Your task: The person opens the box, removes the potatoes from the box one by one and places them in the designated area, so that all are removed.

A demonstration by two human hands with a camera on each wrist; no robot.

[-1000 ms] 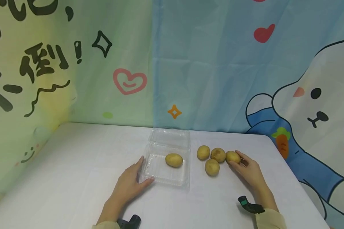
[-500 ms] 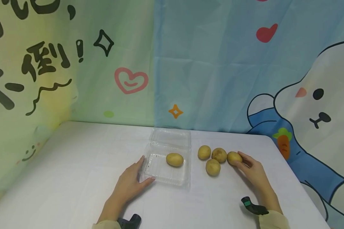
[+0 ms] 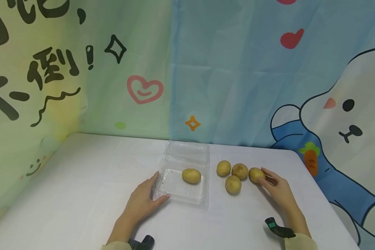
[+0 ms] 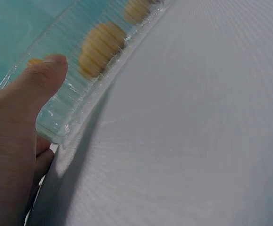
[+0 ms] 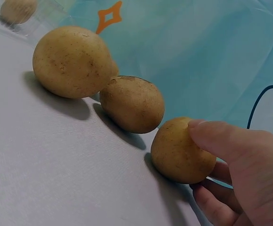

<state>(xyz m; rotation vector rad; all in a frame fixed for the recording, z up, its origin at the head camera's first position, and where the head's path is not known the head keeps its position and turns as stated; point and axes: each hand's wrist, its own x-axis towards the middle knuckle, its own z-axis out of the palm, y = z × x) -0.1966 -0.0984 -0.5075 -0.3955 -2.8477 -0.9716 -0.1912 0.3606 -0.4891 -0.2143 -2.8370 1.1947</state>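
A clear plastic clamshell box (image 3: 182,198) lies on the table with its lid folded back. One yellow potato (image 3: 191,176) sits inside it. My left hand (image 3: 142,201) holds the box's near left corner, fingers along the left side and thumb (image 4: 46,77) over the front rim. To the right, my right hand (image 3: 278,189) pinches a potato (image 5: 181,150) between thumb and fingers, low at the table. Just left of it are three more potatoes: a browner one (image 3: 240,171), one nearer the front (image 3: 233,184) and one nearest the box (image 3: 223,168).
The table (image 3: 81,201) has a white cloth. Behind it hangs a printed curtain (image 3: 225,90), reaching down to the table's back edge. Dark wrist devices sit on the left wrist (image 3: 142,243) and the right wrist (image 3: 279,229).
The head view has shifted slightly. My right hand and wrist are a touch farther right, still on the same potato. The left hand stays at the box corner.
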